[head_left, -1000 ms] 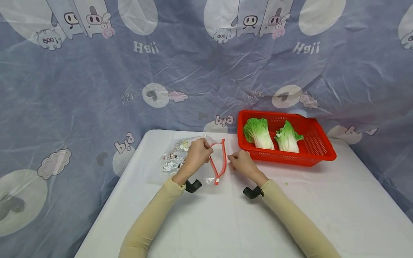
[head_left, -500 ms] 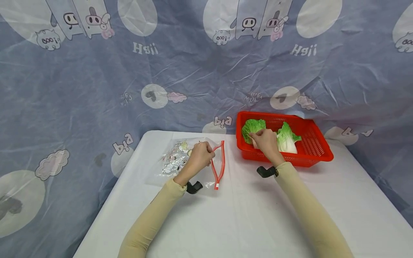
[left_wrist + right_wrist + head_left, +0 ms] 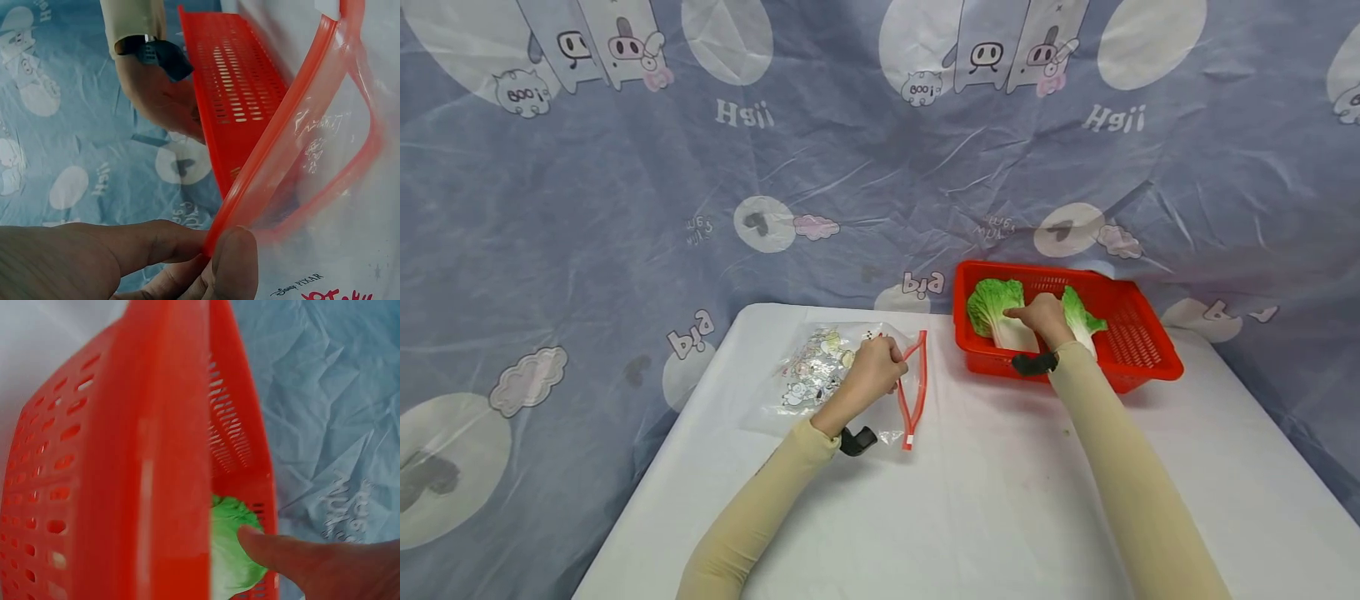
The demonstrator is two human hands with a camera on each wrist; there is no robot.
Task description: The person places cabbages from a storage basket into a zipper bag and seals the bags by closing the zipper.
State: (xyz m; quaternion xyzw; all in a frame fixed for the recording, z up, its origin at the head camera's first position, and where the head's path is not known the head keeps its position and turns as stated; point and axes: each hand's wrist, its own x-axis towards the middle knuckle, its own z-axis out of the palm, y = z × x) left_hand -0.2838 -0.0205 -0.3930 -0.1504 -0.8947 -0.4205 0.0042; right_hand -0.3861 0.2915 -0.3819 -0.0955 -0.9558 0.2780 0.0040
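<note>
Clear zip bag (image 3: 816,367) pinched at red edge (image 3: 269,140) by left hand (image 3: 876,367), right hand (image 3: 1045,317) held by cabbages (image 3: 997,302) in red basket (image 3: 1133,337) — grip unclear.

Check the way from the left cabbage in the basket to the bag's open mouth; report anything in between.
The red basket's left wall stands between the cabbage and the bag, so lifting over it seems needed. Past it, nothing visible stands before the bag's red rim, which the left hand pinches.
</note>
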